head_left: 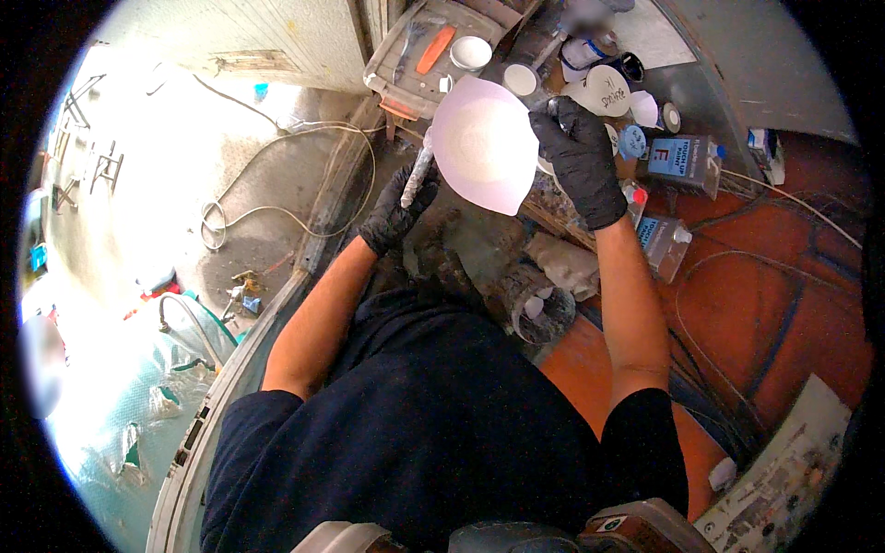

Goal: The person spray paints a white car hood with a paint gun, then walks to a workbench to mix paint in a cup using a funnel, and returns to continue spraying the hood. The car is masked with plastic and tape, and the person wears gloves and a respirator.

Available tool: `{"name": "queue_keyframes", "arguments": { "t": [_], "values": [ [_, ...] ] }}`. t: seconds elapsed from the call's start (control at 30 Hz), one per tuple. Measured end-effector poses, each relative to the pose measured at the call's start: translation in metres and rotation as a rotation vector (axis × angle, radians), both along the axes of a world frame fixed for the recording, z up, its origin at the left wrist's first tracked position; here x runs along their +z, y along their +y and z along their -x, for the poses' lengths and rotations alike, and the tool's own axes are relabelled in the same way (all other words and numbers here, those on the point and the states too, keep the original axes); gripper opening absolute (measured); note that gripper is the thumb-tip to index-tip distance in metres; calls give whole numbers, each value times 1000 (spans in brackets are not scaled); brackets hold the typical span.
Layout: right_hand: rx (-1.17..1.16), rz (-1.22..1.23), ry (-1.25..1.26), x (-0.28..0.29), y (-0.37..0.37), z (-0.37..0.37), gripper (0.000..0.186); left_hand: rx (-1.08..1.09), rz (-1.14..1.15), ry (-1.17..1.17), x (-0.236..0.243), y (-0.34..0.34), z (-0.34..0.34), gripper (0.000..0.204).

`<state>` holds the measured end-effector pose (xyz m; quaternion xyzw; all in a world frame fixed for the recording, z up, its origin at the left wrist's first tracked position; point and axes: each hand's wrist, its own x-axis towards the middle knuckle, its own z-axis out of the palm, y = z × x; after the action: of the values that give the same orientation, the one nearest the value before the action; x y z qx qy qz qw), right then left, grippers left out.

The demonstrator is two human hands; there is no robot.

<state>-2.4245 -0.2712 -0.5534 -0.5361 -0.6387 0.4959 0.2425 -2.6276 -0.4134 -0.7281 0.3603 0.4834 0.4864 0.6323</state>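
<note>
My left hand (398, 210), in a black glove, is closed on a pale, residue-coated stick (417, 170), whose upper end is at the left side of a pale lilac paper cone (479, 147) with off-white contents. My right hand (576, 157), also gloved, is closed on the cone's right edge. Behind them are a plastic tub lid (395, 64) with an orange tool (435, 49), a white cup (470, 52) and another round white container (520, 80). Several paper cones (595, 90), lids and jars crowd beyond my right hand.
Square plastic bottles (682, 170) stand at the right above a reddish floor (756, 313) with cords. A dirty tubular container (544, 315) sits below my right hand. At the left, past a metal ledge (198, 433), are a coiled hose (212, 226), teal sheeting (115, 396) and pale ground.
</note>
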Motion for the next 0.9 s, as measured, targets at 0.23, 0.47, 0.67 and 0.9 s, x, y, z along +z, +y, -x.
{"name": "queue_keyframes", "arguments": {
  "t": [0.23, 0.47, 0.67, 0.9],
  "values": [
    [-75, 85, 48, 5, 2, 1, 7, 1, 76, -57, -3, 3, 2, 33],
    [123, -359, -154, 35, 10, -12, 13, -60, -57, 189, -10, 5, 8, 32],
    [326, -879, -603, 74, 16, -19, 24, -37, 16, 49, -8, 4, 9, 30],
    [193, -838, -554, 96, 18, -30, 22, -28, -2, 135, -10, 6, 5, 29]
  ]
}}
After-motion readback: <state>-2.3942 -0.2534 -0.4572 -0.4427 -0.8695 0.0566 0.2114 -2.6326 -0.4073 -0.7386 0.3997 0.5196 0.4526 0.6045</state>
